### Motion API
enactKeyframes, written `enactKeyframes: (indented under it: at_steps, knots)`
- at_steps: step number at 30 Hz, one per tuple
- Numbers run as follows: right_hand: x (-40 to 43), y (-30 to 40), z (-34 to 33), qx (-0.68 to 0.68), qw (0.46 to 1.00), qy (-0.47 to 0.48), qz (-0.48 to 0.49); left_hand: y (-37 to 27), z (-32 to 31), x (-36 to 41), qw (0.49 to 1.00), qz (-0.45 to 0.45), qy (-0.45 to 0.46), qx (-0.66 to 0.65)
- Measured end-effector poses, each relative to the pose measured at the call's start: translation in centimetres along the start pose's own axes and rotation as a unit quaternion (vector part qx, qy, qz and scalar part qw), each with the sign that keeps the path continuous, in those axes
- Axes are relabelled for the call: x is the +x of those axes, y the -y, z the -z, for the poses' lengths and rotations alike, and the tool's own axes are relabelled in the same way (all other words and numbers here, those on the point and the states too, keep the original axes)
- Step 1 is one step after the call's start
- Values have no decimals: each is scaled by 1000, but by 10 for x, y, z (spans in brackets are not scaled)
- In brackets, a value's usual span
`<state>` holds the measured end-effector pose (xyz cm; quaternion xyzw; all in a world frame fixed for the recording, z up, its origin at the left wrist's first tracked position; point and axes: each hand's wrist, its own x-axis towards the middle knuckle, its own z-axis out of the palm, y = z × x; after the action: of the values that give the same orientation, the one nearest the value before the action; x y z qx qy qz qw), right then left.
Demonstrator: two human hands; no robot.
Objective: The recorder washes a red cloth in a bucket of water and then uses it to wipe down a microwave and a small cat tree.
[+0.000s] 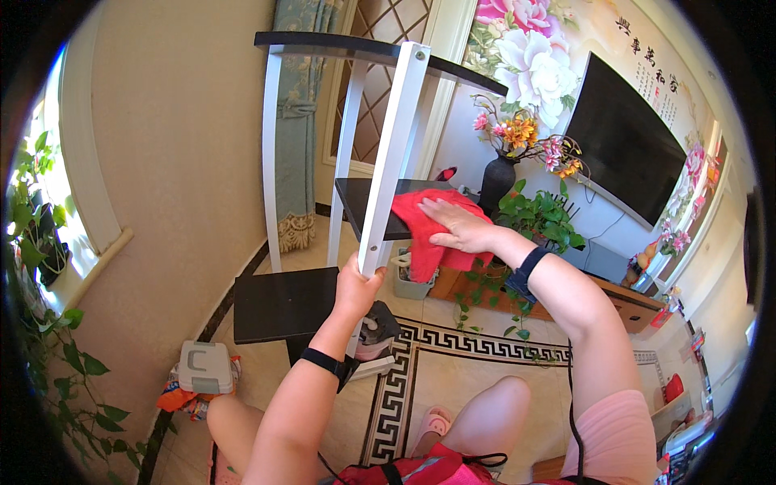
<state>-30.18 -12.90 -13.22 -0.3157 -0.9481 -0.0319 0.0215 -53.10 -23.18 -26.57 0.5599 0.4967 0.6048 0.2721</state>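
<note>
A tiered stand with white posts (388, 151) and black shelves rises before me. My left hand (357, 285) grips the front white post near the middle tier. Flat and palm down, my right hand (458, 225) presses on a red cloth (424, 242), which lies over the right part of the middle black shelf (357, 206) and hangs down past its edge. Above is the top shelf (339, 43); a lower black shelf (285, 306) sits to the left of my left wrist. Part of the stand's base is hidden by my left forearm.
A black vase of artificial flowers (498, 179) and a leafy potted plant (539, 218) stand close behind my right hand. A grey-green bin (414, 288) is below the cloth. At lower left, a lidded box (206, 367) rests by the wall; vines hang at the window.
</note>
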Motion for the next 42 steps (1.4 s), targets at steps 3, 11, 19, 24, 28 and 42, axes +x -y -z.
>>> enactKeyframes:
  at_steps: [3,11,19,24,28,42]
  knots:
    - [25,45,2,-30,999,-13,31,-2,0,-2,1000,-7,-5,-2]
    - [56,68,0,49,980,-57,186,4,0,-1,1000,-11,10,-2]
    - [7,-13,1,43,994,-44,90,4,2,0,1000,4,10,-7]
    - [-37,-56,2,63,998,-25,8,1,1,0,999,16,11,-26]
    - [-40,-47,4,36,997,7,-66,6,2,2,999,22,14,-20]
    - [70,61,14,162,972,85,145,6,-3,-1,999,-30,-7,-29]
